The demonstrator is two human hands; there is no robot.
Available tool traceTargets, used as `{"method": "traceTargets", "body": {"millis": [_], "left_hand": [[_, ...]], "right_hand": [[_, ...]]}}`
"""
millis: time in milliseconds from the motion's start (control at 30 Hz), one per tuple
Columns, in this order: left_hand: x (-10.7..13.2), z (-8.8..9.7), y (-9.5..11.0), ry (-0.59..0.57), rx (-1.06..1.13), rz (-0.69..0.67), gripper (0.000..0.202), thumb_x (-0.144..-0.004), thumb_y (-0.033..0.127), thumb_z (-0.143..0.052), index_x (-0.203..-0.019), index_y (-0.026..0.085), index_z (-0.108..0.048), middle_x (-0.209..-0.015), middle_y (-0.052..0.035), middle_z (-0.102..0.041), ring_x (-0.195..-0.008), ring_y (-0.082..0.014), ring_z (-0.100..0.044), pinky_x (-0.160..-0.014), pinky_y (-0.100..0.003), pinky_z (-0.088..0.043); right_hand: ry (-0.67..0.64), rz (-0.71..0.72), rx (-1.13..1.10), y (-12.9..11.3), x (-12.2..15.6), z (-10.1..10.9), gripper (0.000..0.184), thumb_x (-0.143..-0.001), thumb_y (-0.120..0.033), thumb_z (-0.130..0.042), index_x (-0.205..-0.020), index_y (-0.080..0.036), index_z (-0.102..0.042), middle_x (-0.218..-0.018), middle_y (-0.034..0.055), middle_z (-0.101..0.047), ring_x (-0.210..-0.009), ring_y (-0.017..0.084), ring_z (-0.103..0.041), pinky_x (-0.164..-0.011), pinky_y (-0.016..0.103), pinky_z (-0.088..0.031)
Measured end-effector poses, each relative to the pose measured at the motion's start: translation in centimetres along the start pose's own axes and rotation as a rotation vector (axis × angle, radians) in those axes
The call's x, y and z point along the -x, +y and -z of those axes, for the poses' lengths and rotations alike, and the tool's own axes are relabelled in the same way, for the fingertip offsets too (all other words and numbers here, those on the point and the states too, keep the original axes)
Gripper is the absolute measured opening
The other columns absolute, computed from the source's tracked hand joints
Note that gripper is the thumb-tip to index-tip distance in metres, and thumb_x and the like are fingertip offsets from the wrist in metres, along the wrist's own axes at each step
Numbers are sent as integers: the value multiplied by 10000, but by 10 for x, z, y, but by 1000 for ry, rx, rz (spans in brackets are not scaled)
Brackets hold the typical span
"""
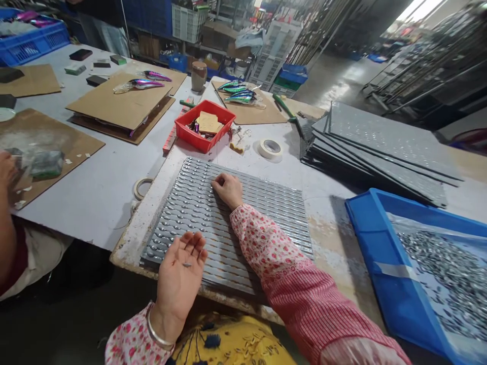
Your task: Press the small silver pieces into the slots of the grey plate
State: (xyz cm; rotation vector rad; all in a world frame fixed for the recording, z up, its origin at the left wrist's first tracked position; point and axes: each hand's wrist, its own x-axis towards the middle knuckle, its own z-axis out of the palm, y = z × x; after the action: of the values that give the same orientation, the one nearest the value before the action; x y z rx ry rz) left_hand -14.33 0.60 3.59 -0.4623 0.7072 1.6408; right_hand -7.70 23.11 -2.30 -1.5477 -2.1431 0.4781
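Observation:
My left hand [181,271] is palm up, fingers loosely curled and apart, over the near edge of a grey ridged board [228,243]. One small silvery piece [186,264] rests on its palm. Rows of shiny silver pieces [190,187] line the board's left part, while strips run bare across the middle. Over the board's upper middle, my right hand [228,190] has thumb and fingers pinched together at a strip; what lies between the fingertips is hidden. To the right, a blue bin [365,238] holds a heap of similar small silver pieces [449,274].
Beyond the board stand a red tray [196,144] with a sponge and a roll of tape [270,148]. Stacked grey boards [380,147] lie at right. Fishing lures [238,91] rest on cardboard. At far left, another person's hand [6,170] is by a dusty block.

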Motion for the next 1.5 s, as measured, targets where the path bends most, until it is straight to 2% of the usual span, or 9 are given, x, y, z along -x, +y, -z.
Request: {"method": "traceTargets", "body": {"millis": [133,267,400,500,667,833,1033,1200,1500], "left_hand": [[2,-5,4,-56,59,-43,292,-844,358,-473,-939,126,-623,-1147,-135,-570,-1099,-240,-525,-873,-351,-470],[2,-5,6,-62,94,-60,311,-851,396,-454,-966,154,-612,-1097,-102,-598,-1042,-200,-558,-853,-323,-476],[3,-5,5,-23,67,-33,324,-872,384,-416,-969,141,-607,-1022,-100,-617,-981,-190,-582,-837,-322,-481],[4,-6,5,-57,58,-46,321,-874,373,-408,-955,138,-612,-999,-100,-614,-985,-189,-578,-844,-318,-478],[5,-4,8,-72,18,-105,300,-845,371,-462,-968,150,-623,-1130,-119,-569,-1109,-235,-515,-892,-355,-461],[5,4,11,-35,27,-91,247,-843,295,-471,-956,139,-626,-1096,-113,-570,-1039,-215,-544,-831,-330,-492],[4,5,13,1,18,-95,209,-838,251,-476,-914,136,-633,-1002,-92,-586,-915,-186,-573,-749,-303,-513],[3,7,13,14,9,-87,189,-833,236,-483,-898,140,-633,-966,-73,-587,-871,-173,-572,-713,-291,-513],[6,1,8,-18,-42,-70,163,-823,215,-491,-870,150,-634,-912,-58,-593,-820,-161,-569,-673,-276,-515]], "right_hand": [[-47,213,-314,-16,31,24,199,-794,-338,-586,-690,-169,-581,-716,17,-592,-728,155,-504,-714,288,-385],[-674,722,-602,-44,90,53,205,-812,-382,-601,-829,-178,-595,-782,24,-615,-728,133,-535,-693,257,-433],[-647,860,-509,-58,127,57,157,-866,-320,-527,-822,-174,-563,-825,68,-605,-815,166,-526,-773,304,-437],[-600,764,-597,-52,119,51,134,-880,-285,-498,-827,-175,-554,-809,54,-611,-765,147,-537,-715,278,-448],[-301,328,-785,-24,52,44,137,-817,-291,-559,-870,-171,-599,-792,28,-633,-692,121,-557,-642,248,-441],[-173,25,-579,1,-9,23,144,-741,-283,-594,-726,-141,-609,-645,13,-621,-567,110,-523,-569,239,-414],[-33,-11,-294,5,-19,-3,164,-727,-323,-612,-715,-166,-659,-697,19,-629,-740,169,-521,-743,311,-391],[27,-42,-29,2,-11,-6,183,-753,-372,-582,-745,-208,-665,-863,35,-631,-920,224,-470,-841,361,-342],[26,-114,-133,-5,-15,-8,115,-725,-319,-619,-751,-209,-637,-886,35,-599,-965,230,-455,-875,394,-328]]}}
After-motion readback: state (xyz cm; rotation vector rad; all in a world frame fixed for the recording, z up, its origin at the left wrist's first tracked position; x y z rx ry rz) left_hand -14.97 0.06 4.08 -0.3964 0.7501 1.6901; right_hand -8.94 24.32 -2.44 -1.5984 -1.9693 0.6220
